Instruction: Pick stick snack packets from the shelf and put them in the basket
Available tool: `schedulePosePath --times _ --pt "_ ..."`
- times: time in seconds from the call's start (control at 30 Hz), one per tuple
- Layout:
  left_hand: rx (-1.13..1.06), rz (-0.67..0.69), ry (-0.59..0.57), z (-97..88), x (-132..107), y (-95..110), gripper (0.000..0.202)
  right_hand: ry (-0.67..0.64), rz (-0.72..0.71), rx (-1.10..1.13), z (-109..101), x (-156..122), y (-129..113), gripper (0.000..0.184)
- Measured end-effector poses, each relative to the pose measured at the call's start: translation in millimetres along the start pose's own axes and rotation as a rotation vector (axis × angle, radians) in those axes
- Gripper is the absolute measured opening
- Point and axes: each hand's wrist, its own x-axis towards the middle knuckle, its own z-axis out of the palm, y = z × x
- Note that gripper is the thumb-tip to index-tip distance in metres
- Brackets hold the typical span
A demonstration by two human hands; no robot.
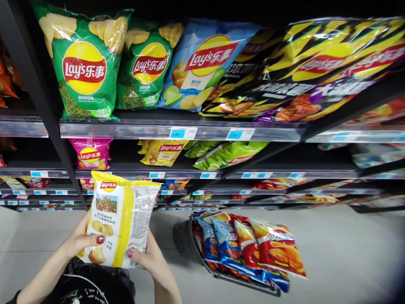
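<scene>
- Head view: the yellow-and-white chip bag [122, 223] is held up in front of the shelf [126, 130], its printed back facing the wearer, left of the loaded basket [181, 240].
- The left hand [80, 238] pinches its lower left side, thumb on the front, fingers hidden behind; the right hand [150, 256] grips the lower right side likewise.
- It looks light, puffed and soft, with slick film and probably brittle contents.
- Light pressure at both sides should suit it; the flat top seal looks another safe hold.
</scene>
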Motion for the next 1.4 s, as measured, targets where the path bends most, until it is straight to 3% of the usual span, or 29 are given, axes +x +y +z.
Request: schedulePosePath --times 0.73,1.0,1.2,1.4 --pt "0.011 -0.001 0.024 -1.6 1.9 2.4 0.073 0.061 0.029 0.046 15.7 0.2 -12.7 0.08" --pt "-0.005 0.001 0.07 -2.0 3.0 2.7 0.073 0.024 0.025 0.037 15.1 3.4 -14.3 0.082" --pt "-0.075 -0.116 0.207 -9.5 13.5 -3.9 0.047 0.116 0.066 -0.031 9.9 7.3 -7.2 0.069" --pt "-0.147 -0.185 0.201 -17.8 20.1 -15.3 0.027 0.175 0.134 -0.005 4.5 13.6 -0.3 0.061"
